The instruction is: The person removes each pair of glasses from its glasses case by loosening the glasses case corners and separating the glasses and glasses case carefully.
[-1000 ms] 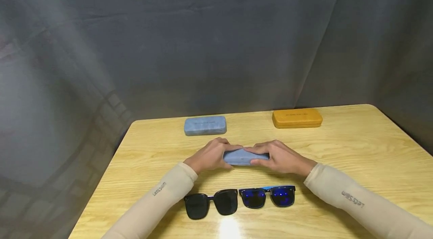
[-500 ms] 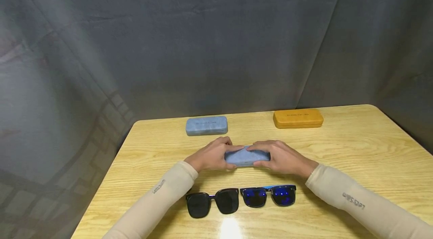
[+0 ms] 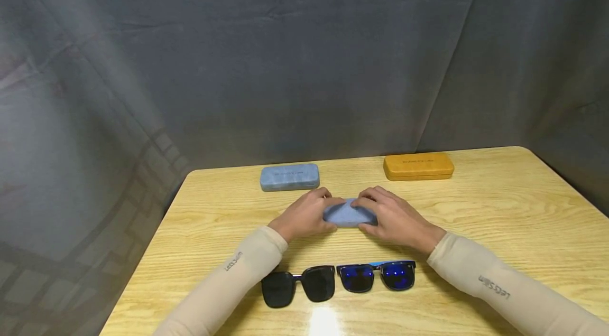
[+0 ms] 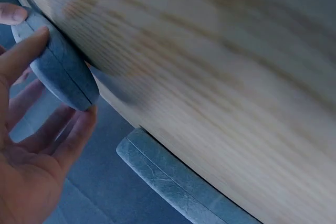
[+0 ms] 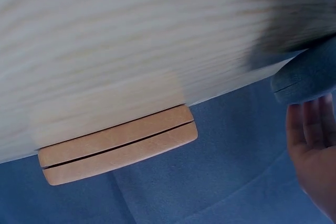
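Observation:
A light blue glasses case [image 3: 349, 215] lies between both hands near the middle of the table. My left hand [image 3: 308, 215] grips its left end, thumb on the near side and fingers over the top. At the right end, my right hand [image 3: 396, 221] holds it in the same way. In the left wrist view, the lid seam runs along the case [image 4: 65, 72], with the thumb and fingertips against it. Only one end of the case [image 5: 304, 74] shows in the right wrist view, above the fingers of the right hand [image 5: 315, 156].
Black sunglasses [image 3: 317, 284] and blue-lensed sunglasses [image 3: 397, 276] lie on the near part of the wooden table [image 3: 200, 230]. Toward the far edge sit another blue glasses case [image 3: 289, 177] and an orange glasses case [image 3: 418, 167]. A dark grey curtain [image 3: 304, 61] hangs behind.
Both hands have shifted the blue case slightly away from the body and a little to the right. The left hand has come closer to the right one. Both sunglasses and the other cases stay put.

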Action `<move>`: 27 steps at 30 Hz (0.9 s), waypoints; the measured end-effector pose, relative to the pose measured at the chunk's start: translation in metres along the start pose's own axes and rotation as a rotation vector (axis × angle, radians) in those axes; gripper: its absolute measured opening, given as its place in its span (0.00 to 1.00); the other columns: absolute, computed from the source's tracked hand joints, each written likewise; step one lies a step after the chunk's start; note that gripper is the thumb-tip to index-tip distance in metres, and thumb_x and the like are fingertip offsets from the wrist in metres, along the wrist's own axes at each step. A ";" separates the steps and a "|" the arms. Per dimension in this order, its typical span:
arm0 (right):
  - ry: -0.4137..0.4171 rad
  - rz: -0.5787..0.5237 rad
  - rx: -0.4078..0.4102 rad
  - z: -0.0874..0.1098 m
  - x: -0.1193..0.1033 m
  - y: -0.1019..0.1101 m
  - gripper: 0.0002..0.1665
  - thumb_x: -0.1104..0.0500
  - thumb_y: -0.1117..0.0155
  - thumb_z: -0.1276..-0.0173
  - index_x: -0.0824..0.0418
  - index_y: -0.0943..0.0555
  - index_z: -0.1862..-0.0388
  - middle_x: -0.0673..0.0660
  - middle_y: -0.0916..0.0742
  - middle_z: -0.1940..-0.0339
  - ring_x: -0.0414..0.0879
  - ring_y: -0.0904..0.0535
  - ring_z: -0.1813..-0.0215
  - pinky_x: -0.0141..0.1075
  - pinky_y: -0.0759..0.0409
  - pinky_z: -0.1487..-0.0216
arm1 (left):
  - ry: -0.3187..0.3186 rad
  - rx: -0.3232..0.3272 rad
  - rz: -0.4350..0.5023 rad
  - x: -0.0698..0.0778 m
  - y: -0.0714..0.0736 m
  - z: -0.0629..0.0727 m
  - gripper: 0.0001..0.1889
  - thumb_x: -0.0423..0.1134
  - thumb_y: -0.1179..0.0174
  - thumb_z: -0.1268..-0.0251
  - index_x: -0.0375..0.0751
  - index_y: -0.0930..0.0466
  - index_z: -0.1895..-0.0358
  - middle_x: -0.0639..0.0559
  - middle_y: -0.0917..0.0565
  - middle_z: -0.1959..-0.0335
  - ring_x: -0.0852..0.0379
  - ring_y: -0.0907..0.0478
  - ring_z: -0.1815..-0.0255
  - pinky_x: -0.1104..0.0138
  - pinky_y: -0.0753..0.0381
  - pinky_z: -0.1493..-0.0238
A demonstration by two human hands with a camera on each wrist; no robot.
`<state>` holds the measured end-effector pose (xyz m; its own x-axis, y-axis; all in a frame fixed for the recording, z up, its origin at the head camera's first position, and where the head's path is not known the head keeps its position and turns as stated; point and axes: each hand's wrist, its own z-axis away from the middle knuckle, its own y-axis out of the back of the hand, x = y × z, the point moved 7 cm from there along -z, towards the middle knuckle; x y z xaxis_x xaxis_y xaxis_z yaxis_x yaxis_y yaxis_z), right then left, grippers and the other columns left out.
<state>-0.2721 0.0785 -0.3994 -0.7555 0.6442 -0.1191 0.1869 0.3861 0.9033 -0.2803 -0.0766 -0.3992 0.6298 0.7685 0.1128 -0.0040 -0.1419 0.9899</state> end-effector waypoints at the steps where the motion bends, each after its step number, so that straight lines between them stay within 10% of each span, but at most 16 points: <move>1: 0.004 0.009 0.007 0.000 0.000 0.000 0.24 0.47 0.25 0.42 0.50 0.17 0.47 0.53 0.16 0.49 0.46 0.20 0.47 0.43 0.18 0.47 | 0.004 0.006 -0.003 0.001 0.000 -0.001 0.31 0.51 0.28 0.42 0.52 0.23 0.34 0.46 0.18 0.46 0.55 0.19 0.51 0.66 0.17 0.51; 16: -0.041 0.073 0.019 -0.011 0.011 -0.003 0.24 0.50 0.23 0.43 0.55 0.17 0.49 0.59 0.16 0.50 0.52 0.19 0.47 0.46 0.16 0.49 | -0.017 -0.008 -0.285 0.011 -0.008 -0.009 0.30 0.35 0.38 0.31 0.44 0.34 0.26 0.42 0.29 0.37 0.50 0.30 0.42 0.63 0.25 0.39; 27: -0.056 0.064 -0.004 -0.021 0.022 -0.004 0.23 0.54 0.26 0.37 0.58 0.18 0.43 0.62 0.16 0.46 0.56 0.19 0.45 0.49 0.16 0.50 | -0.044 0.007 -0.291 0.012 -0.008 -0.006 0.33 0.34 0.36 0.33 0.52 0.34 0.25 0.38 0.29 0.33 0.45 0.31 0.30 0.62 0.24 0.34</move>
<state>-0.3028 0.0772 -0.3970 -0.7060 0.7033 -0.0836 0.2311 0.3403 0.9115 -0.2774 -0.0619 -0.4054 0.6365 0.7502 -0.1793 0.1869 0.0756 0.9795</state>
